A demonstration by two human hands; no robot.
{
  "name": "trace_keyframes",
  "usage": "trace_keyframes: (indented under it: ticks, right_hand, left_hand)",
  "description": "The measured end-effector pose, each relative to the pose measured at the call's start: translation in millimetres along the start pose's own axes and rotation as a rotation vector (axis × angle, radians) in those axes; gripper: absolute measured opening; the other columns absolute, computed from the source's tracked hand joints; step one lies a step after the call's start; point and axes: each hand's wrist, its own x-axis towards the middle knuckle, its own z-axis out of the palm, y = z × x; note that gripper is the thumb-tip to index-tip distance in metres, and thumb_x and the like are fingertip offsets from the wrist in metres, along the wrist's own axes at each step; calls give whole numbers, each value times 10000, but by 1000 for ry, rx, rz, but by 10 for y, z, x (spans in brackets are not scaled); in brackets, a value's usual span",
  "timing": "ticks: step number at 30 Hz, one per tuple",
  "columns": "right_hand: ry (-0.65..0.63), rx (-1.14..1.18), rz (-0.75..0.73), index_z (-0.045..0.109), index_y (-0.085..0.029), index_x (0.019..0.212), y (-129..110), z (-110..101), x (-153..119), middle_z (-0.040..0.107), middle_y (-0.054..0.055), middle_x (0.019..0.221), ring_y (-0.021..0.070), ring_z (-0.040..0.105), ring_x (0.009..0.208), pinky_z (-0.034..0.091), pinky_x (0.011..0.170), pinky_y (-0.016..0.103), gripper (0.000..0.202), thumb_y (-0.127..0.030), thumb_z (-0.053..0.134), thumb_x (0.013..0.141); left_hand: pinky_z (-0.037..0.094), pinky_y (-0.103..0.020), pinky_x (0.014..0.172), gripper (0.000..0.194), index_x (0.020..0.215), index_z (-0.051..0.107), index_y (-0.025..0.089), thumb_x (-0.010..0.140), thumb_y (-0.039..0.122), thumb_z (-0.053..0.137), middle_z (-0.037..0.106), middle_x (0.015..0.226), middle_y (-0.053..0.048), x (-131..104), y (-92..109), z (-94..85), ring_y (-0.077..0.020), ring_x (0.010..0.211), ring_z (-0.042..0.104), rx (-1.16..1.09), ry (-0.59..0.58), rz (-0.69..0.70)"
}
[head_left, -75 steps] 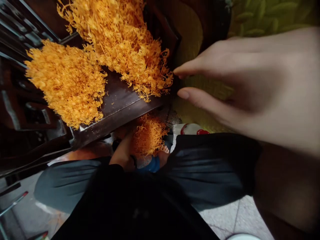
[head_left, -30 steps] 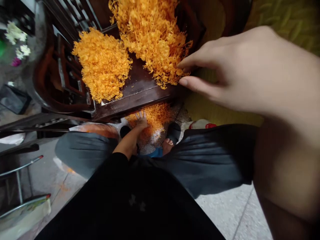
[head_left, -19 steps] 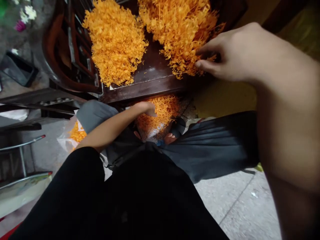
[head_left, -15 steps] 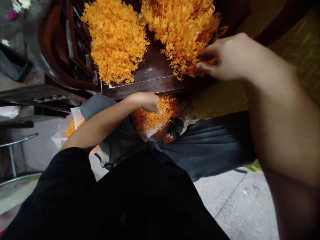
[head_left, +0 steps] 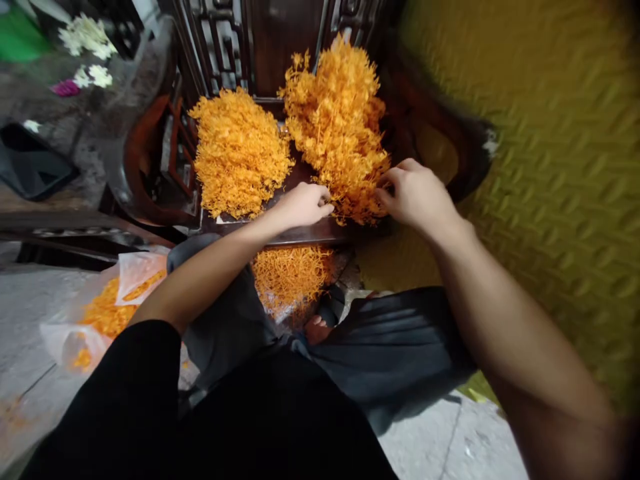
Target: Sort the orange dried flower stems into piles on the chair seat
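Two heaps of small orange flowers lie side by side on the seat of a dark carved wooden chair [head_left: 325,235]. The left flower heap [head_left: 240,157] is low and dense; the right flower heap [head_left: 340,127] is taller and looser. My left hand [head_left: 305,204] is at the seat's front, by the lower left of the right heap, its fingers curled together; anything in them is too small to make out. At that heap's right edge, my right hand [head_left: 417,199] pinches at an orange flower, thumb and forefinger against the blooms. Thin orange stems [head_left: 293,273] lie in a pile below the seat.
Left of my leg, a clear plastic bag [head_left: 143,272] with orange petals rests on the floor. The chair's curved armrests [head_left: 145,157] flank the heaps. A textured yellow surface [head_left: 540,200] lies right. White flowers [head_left: 87,37] and a dark phone-like object [head_left: 33,160] are far left.
My left hand has moved from above the stem pile up to the seat's front, beside the right heap. My right hand stays at that heap's right edge. The camera view has shifted.
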Motion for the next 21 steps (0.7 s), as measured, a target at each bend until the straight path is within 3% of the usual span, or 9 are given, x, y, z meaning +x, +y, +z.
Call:
trace_keyframes:
  ticks: [3,5,8,10,13,16,19,21]
  right_hand:
    - [111,11,25,585,-103,1402,-57,113,227,548,243,1388,367,639,1114,553,907,509,603,-379,652,871]
    - [84,1,-43,540,-137,1476,-72,194,407,546,228,1436,371,620,1178,547,920,493,656,-372,649,873]
    - [-31,7,-27,726,-170,1267,-64,187,641,739,160,1151,324,691,1033,544,891,423,420,-350,603,909]
    - [50,69,23,792,-148,1109,-56,71,717,779,148,991,303,716,933,539,874,396,340,-341,585,919]
    - [263,211,42,805,-134,1063,-60,-181,684,795,147,984,288,726,894,541,870,384,326,-326,585,916]
    - [344,360,52,805,-155,1034,-76,-355,542,794,120,944,264,725,847,560,849,385,304,-354,617,899]
    - [298,669,86,766,-182,1092,-72,-357,398,767,85,895,234,706,759,592,747,381,374,-468,662,875]
    - [237,890,115,669,-206,1283,-38,-293,341,747,71,925,224,702,752,606,703,384,540,-563,643,880]
  left_hand:
    - [545,-378,982,366,1227,730,164,934,355,624,785,1126,-106,55,115,10,-244,1052,729,29,-14,-21]
    - [549,-395,978,363,1239,722,177,943,357,615,775,1149,-116,74,156,29,-259,1064,725,39,-18,-27]
    - [538,-445,1006,401,1311,675,169,959,339,587,744,1219,-151,131,145,60,-298,1124,705,79,36,-44]
    - [507,-496,1055,526,1430,574,146,941,335,622,689,1324,-187,222,123,74,-338,1234,645,118,114,-61]
    - [447,-579,1121,825,1589,350,125,892,384,707,522,1529,-230,448,132,119,-395,1393,502,108,230,-77]
    - [425,-603,1149,948,1637,256,181,865,456,734,333,1675,-199,703,199,237,-413,1462,418,18,217,-86]
    - [418,-555,1174,800,1614,324,247,914,436,662,264,1719,-137,878,273,388,-389,1482,412,-21,186,-169]
    - [441,-467,1168,613,1558,428,244,970,359,559,389,1660,-130,933,298,459,-327,1425,503,-23,184,-232]
